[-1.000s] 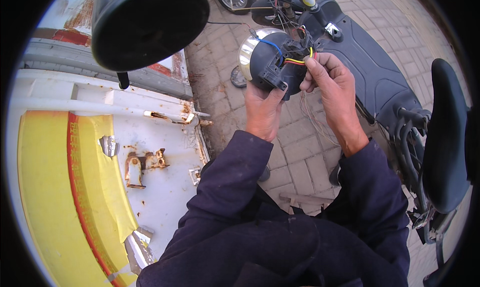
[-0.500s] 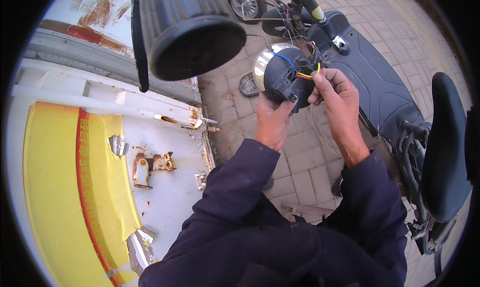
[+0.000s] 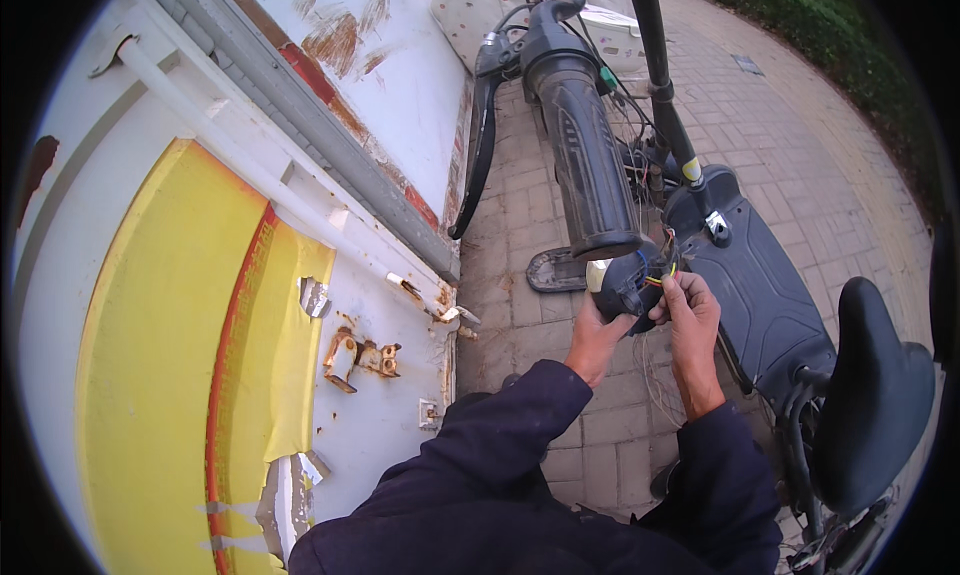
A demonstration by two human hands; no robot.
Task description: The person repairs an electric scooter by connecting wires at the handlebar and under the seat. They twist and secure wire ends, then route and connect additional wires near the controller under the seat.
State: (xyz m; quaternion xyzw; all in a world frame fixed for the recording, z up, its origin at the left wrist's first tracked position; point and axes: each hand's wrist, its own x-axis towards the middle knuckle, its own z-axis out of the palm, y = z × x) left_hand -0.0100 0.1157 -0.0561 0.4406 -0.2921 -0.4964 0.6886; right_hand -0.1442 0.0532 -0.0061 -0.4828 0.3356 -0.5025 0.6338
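And the left hand (image 3: 597,337) grips the headlight (image 3: 618,281), loose from the electric scooter (image 3: 762,300), right hand (image 3: 692,313) pinching coloured wires (image 3: 654,281), hook-up seemingly unfinished

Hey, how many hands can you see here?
2: the left hand holds the rounded black housing; the right hand, to its right, pinches coloured wires. I see no sign of others hidden.

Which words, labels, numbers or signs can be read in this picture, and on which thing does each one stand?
None is clear enough to quote.
Yellow sheet: faint characters along its red stripe, too blurred to read.
Black scooter stem: a yellow sticker, too small to read.
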